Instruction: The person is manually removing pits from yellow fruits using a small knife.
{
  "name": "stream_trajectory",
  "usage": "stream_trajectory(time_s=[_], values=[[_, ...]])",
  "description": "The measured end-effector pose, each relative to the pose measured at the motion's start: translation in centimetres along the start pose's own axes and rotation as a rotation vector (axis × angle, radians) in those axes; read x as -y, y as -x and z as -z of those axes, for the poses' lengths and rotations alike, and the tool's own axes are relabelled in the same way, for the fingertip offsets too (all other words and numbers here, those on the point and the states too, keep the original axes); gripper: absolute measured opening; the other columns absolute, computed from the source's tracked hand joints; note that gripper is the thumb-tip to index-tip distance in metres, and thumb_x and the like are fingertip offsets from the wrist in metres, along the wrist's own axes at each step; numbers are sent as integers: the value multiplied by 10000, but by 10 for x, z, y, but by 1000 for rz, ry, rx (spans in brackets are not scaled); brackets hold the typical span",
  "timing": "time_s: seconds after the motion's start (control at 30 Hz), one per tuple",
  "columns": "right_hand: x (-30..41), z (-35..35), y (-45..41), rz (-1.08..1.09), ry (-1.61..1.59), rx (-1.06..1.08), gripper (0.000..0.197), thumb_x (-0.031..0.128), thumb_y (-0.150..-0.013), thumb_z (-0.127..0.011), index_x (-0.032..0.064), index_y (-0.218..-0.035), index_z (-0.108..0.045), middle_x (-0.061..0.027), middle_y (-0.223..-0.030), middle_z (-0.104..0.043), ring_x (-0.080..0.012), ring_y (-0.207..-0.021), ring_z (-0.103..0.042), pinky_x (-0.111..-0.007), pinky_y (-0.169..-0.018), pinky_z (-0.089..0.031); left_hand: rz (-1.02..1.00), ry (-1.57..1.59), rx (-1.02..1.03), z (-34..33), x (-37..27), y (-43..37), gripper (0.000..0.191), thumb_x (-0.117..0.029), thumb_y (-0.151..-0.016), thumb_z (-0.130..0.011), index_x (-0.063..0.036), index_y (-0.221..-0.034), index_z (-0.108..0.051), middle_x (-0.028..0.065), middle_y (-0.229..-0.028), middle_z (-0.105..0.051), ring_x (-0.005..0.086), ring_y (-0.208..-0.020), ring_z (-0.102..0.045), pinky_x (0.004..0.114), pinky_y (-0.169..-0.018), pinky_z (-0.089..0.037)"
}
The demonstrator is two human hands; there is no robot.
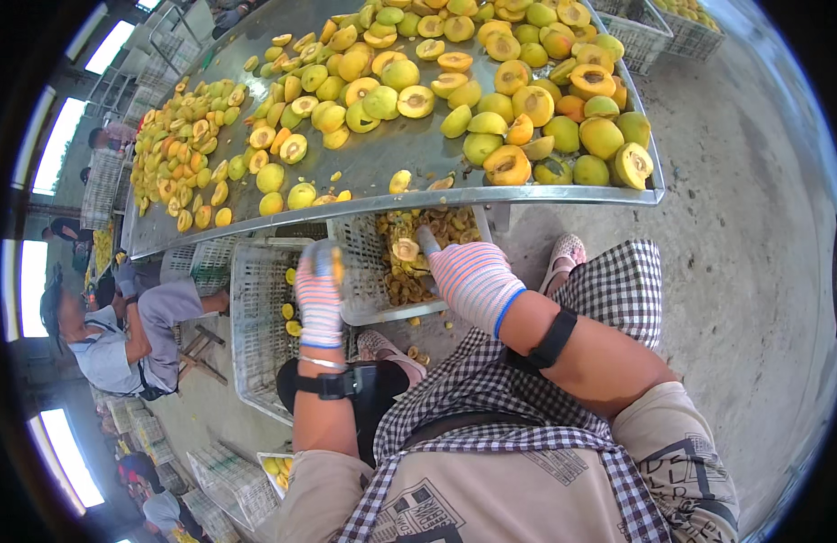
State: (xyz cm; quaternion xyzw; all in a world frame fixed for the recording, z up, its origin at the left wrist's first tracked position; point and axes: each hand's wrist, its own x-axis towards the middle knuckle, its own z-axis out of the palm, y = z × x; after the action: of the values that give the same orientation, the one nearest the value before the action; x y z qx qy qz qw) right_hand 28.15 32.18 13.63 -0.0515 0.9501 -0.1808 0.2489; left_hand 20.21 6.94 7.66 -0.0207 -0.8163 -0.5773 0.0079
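My left hand (319,292), in a striped knit glove with grey fingertips, is raised over the left white plastic crate (266,366). A yellow-orange piece of stone fruit (337,265) shows at its fingers, both blurred by motion. Several fruit halves lie in that crate. My right hand (473,278), in a matching glove, reaches over the second crate (364,271), which holds brown and yellow fruit scraps (412,288). A pale, blurred fruit piece (405,250) is near its fingertips; I cannot tell whether they touch it.
Above the crates stands a metal table (391,153) with a raised rim, bearing many whole and halved yellow-green stone fruits (381,102). A seated person (127,339) works at the left beside a wooden stool (201,353). More crates (232,482) stand at lower left and upper right.
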Motion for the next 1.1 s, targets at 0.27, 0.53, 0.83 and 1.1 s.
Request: stream_trajectory(time_s=[0.27, 0.53, 0.83, 1.1], values=[[-1, 6, 3, 7, -175, 32, 433, 314, -842, -557, -17, -1110, -479, -173, -908, -646, -320, -870, -628, -417, -731, -506, 114, -1099, -391, 98, -15, -11, 624, -416, -827, -582, -24, -1286, -424, 269, -1104, -554, 404, -1006, -535, 427, -853, -430], [-13, 13, 11, 100, -511, -287, 448, 279, -802, -585, -43, -1096, -485, -244, -886, -617, -377, -850, -603, -425, -753, -491, -564, -763, 12, -21, -71, -48, 436, -203, -766, -658, -49, -1153, -530, 210, -1163, -503, 379, -1079, -485, 408, -916, -401], [-41, 4, 5, 6, -759, -488, 447, 276, -802, -580, -8, -1131, -475, -235, -839, -617, -390, -814, -600, -432, -715, -486, -458, -1161, 303, -147, -124, -157, 630, -290, -734, -657, -112, -1293, -429, 138, -1354, -400, 317, -1253, -364, 387, -1032, -326], [-57, 7, 6, -8, -773, -502, 414, 279, -811, -584, -9, -1092, -486, -244, -812, -606, -403, -790, -597, -437, -681, -479, -62, -1346, 413, -186, -136, -187, 786, -337, -687, -718, -267, -1364, -325, 57, -1471, -216, 324, -1301, -307, 505, -1038, -278]])
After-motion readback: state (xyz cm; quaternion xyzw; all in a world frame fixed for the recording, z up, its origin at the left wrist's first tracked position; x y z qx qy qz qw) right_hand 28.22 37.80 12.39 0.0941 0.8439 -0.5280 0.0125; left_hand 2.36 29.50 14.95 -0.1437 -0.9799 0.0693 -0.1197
